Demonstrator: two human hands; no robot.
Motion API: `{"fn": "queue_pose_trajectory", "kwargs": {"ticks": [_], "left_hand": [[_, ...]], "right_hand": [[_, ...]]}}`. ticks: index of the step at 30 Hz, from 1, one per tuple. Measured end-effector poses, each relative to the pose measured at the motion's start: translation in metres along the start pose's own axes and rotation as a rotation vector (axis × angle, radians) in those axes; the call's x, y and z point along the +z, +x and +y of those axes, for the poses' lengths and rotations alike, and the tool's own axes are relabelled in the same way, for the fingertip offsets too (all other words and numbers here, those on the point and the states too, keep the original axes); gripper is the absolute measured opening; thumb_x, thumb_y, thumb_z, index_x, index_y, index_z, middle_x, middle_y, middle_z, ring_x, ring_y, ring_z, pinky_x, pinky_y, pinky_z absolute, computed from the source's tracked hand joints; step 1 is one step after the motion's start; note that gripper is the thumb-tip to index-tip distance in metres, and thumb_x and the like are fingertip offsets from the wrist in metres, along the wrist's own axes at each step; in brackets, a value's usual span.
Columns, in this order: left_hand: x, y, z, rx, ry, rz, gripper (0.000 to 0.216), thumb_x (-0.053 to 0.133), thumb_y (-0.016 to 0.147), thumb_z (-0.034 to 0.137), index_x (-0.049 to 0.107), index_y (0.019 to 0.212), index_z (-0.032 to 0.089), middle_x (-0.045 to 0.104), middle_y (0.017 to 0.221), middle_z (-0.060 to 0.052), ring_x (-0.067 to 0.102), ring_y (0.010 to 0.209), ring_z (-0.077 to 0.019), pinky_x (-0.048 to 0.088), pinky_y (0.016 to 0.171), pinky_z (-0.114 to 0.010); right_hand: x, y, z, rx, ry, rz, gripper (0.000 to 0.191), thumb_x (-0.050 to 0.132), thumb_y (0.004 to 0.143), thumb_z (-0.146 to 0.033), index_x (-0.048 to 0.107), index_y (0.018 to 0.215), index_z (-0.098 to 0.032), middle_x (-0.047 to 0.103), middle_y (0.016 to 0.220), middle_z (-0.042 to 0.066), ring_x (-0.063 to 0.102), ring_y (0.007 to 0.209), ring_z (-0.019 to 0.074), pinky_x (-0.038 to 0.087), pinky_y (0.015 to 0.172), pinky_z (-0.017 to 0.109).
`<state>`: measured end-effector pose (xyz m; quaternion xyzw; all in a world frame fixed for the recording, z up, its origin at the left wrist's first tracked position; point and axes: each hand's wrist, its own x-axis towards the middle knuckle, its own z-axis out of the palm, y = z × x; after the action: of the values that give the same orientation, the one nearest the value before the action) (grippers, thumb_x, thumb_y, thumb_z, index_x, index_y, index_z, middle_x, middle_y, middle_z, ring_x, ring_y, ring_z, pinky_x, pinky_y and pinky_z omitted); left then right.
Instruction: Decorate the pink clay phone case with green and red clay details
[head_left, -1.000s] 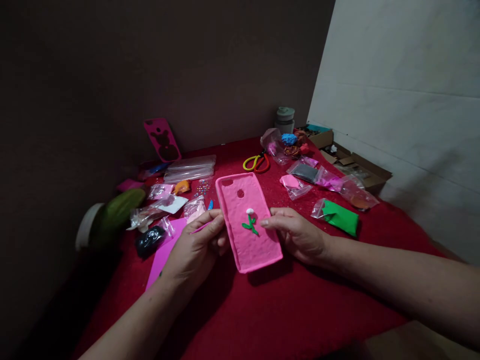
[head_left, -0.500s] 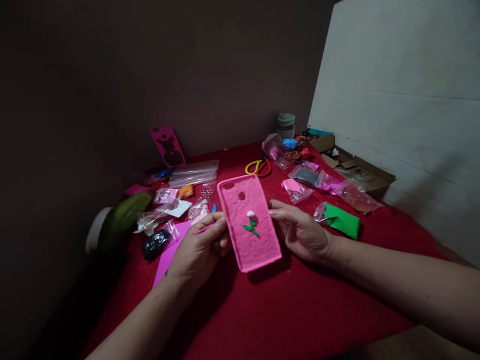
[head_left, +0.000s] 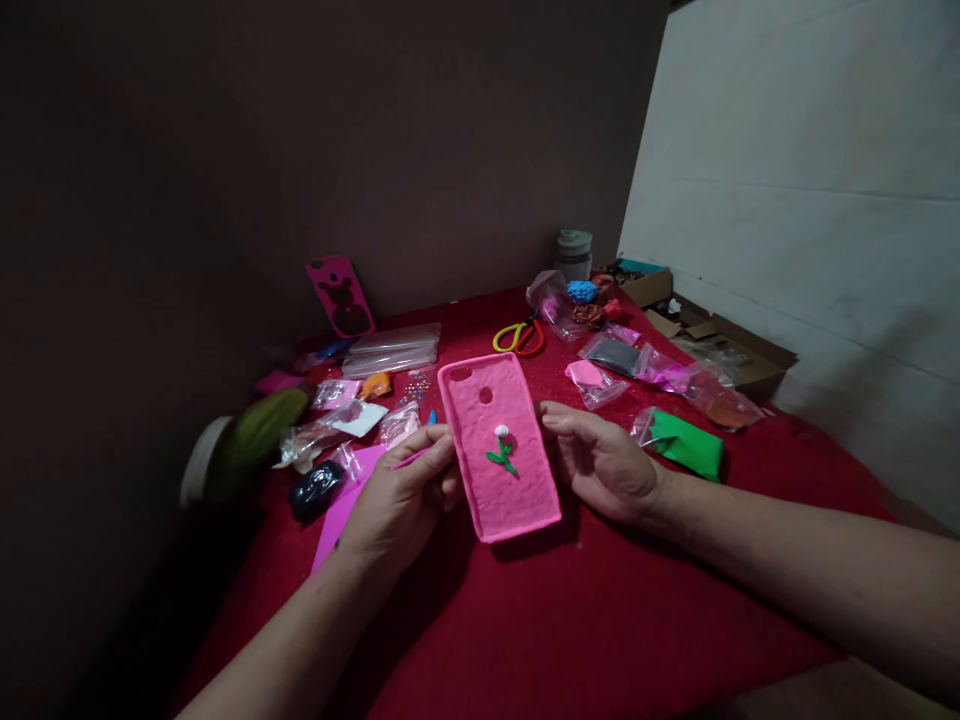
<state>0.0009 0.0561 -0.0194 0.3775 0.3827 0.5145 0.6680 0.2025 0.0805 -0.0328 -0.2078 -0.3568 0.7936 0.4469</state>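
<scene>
A pink phone case point(head_left: 480, 500) is held up over the red cloth, tilted slightly. On its face is a small flower with a white head point(head_left: 502, 432) and green stem and leaves point(head_left: 504, 458). My left hand point(head_left: 412, 475) pinches the case's left edge between thumb and fingers. A thin pink stick point(head_left: 409, 460) shows beside that thumb. At the case's right edge, my right hand point(head_left: 607, 460) has its fingers loosely curved and apart; fingertips are close to the rim, and contact is hard to make out.
On the red cloth point(head_left: 637, 610) lie yellow-and-red scissors point(head_left: 519, 338), a green clay packet point(head_left: 686, 444), a black packet point(head_left: 316, 488) and several other bags. A bear-patterned case point(head_left: 341, 297) leans at the back. A jar point(head_left: 574, 256) and cardboard box point(head_left: 742, 350) stand right.
My right fingertips have eased slightly away from the case's right edge. The case stays in my left hand, and the whole view has shifted a little.
</scene>
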Motion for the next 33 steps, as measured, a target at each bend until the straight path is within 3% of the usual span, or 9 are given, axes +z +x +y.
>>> {"fn": "queue_pose_trajectory", "kwargs": {"ticks": [10, 25, 33], "left_hand": [[0.0001, -0.0012, 0.0003, -0.002, -0.014, 0.001, 0.022, 0.077, 0.077, 0.027, 0.061, 0.073, 0.013, 0.047, 0.058, 0.002, 0.04, 0.049, -0.0071, 0.034, 0.046, -0.018], [0.0003, 0.0004, -0.0011, -0.005, -0.027, 0.012, 0.022, 0.08, 0.076, 0.029, 0.064, 0.075, 0.013, 0.049, 0.057, 0.002, 0.039, 0.048, -0.0062, 0.034, 0.046, -0.017], [0.0009, 0.0018, -0.0006, -0.034, -0.042, -0.014, 0.024, 0.079, 0.077, 0.032, 0.062, 0.075, 0.014, 0.045, 0.052, 0.003, 0.038, 0.046, -0.0074, 0.035, 0.045, -0.018]], "right_hand": [[0.0012, 0.0004, -0.0009, 0.004, 0.02, 0.019, 0.015, 0.06, 0.077, -0.024, 0.069, 0.088, -0.019, 0.074, 0.088, 0.003, 0.064, 0.086, 0.0204, 0.042, 0.089, 0.04], [-0.0026, 0.0025, 0.0, 0.059, 0.083, 0.062, 0.012, 0.061, 0.074, -0.022, 0.068, 0.083, -0.017, 0.066, 0.073, 0.0, 0.057, 0.071, 0.0143, 0.042, 0.08, 0.033], [-0.0028, 0.003, 0.0003, 0.08, 0.096, 0.097, 0.011, 0.063, 0.075, -0.019, 0.068, 0.084, -0.016, 0.07, 0.078, 0.002, 0.062, 0.073, 0.0146, 0.045, 0.08, 0.033]]}}
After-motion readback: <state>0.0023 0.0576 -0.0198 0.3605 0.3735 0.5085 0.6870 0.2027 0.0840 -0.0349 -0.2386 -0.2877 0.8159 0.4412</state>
